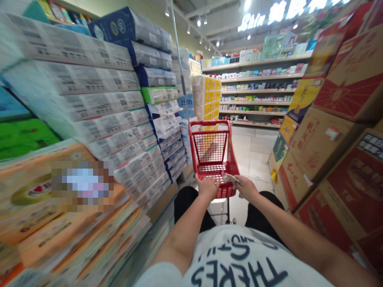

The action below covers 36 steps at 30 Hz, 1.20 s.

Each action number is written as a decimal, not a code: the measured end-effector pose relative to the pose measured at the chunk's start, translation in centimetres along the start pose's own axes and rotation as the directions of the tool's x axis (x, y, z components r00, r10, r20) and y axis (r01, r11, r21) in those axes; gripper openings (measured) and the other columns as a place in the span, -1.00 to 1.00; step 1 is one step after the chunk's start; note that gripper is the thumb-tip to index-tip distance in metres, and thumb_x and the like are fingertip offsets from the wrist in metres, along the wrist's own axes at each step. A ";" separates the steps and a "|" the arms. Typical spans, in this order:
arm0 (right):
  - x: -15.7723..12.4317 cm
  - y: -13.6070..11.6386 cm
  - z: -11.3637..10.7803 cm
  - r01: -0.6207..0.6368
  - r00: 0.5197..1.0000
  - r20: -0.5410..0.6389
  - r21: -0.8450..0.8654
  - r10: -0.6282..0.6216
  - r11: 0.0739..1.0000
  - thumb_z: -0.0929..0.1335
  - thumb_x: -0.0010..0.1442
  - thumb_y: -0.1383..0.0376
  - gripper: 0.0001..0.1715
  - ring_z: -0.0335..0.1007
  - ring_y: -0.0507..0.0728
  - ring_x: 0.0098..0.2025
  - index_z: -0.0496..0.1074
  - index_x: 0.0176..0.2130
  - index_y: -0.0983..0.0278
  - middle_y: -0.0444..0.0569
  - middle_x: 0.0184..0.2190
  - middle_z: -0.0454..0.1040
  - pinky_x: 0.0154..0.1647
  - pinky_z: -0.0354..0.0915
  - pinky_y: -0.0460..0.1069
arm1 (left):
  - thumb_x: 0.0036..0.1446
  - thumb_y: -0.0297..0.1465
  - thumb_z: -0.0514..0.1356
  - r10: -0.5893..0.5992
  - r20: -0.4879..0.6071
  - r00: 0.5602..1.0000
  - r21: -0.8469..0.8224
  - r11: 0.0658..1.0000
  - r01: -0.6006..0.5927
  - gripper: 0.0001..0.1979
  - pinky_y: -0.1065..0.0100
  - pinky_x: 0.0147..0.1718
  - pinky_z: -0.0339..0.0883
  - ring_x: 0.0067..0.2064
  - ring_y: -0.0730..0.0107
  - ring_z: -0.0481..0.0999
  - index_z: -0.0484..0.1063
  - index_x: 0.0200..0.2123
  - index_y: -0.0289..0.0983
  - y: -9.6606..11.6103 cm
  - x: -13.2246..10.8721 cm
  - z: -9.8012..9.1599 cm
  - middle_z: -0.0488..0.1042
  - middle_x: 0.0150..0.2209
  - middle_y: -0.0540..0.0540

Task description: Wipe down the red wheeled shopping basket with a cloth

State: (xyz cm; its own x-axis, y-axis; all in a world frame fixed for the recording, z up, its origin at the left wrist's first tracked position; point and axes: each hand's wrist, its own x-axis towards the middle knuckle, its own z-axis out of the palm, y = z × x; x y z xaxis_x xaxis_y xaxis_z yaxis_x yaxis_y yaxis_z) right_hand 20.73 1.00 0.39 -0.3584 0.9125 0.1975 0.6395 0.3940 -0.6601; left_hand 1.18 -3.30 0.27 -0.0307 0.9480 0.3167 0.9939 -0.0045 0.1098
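A red plastic shopping cart (210,146) with mesh sides stands right in front of me. Its basket shows no goods inside. My left hand (208,187) is closed over the cart's near edge, fingers curled across it. My right hand (247,187) is closed on a small, flat, pale item with a coloured pattern (230,178), held over the near right corner of the basket. What kind of thing it is I cannot make out. Whether the right hand also touches the cart is hidden.
Tall stacks of wrapped paper packs (101,75) line the left, with orange packs (74,223) nearest. Cardboard cartons (326,139) are piled along the right. A tiled aisle floor (248,149) leads to shelves of small goods (257,89). A thin metal pole (179,59) rises beyond the cart.
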 end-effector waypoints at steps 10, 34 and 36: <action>0.2 -0.5 0.3 0.143 0.988 -0.038 -0.190 -0.153 0.971 0.24 0.12 0.45 -0.66 0.39 0.11 -0.12 0.44 -0.13 0.28 0.01 -0.17 0.50 -0.15 0.29 -0.05 | 0.32 -0.17 -0.16 0.008 0.017 1.000 0.042 0.999 -0.009 -0.53 -0.34 0.17 -0.40 -0.12 0.13 0.43 0.52 -0.27 -0.18 0.2 0.3 0.0 0.54 -0.21 -0.12; 1.1 -0.4 -1.7 0.049 0.999 0.020 -0.373 -0.044 0.926 0.25 0.23 0.29 -0.78 0.39 0.13 -0.15 0.48 -0.23 0.23 0.01 -0.19 0.52 -0.27 0.18 -0.06 | 0.32 -0.22 -0.15 0.001 0.092 0.996 0.078 0.997 -0.009 -0.55 -0.36 0.15 -0.40 -0.12 0.16 0.44 0.53 -0.22 -0.15 0.6 0.6 -0.7 0.55 -0.16 -0.10; 1.7 -0.9 -1.8 -0.003 0.999 0.044 -0.383 0.021 0.924 0.27 0.20 0.28 -0.81 0.42 0.14 -0.23 0.48 -0.29 0.25 0.03 -0.26 0.53 -0.33 0.17 -0.06 | 0.32 -0.20 -0.15 0.000 0.092 0.996 0.071 0.997 -0.007 -0.54 -0.35 0.16 -0.40 -0.11 0.15 0.45 0.54 -0.23 -0.15 0.6 0.7 -0.7 0.56 -0.16 -0.11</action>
State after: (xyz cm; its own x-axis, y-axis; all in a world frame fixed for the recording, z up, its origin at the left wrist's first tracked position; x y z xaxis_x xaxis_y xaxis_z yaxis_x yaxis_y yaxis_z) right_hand 20.76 2.37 2.65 -0.3739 0.9150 0.1514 0.8523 0.4034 -0.3329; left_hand 1.70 -2.89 1.19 -0.0204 0.9732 0.2292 0.9991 0.0115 0.0399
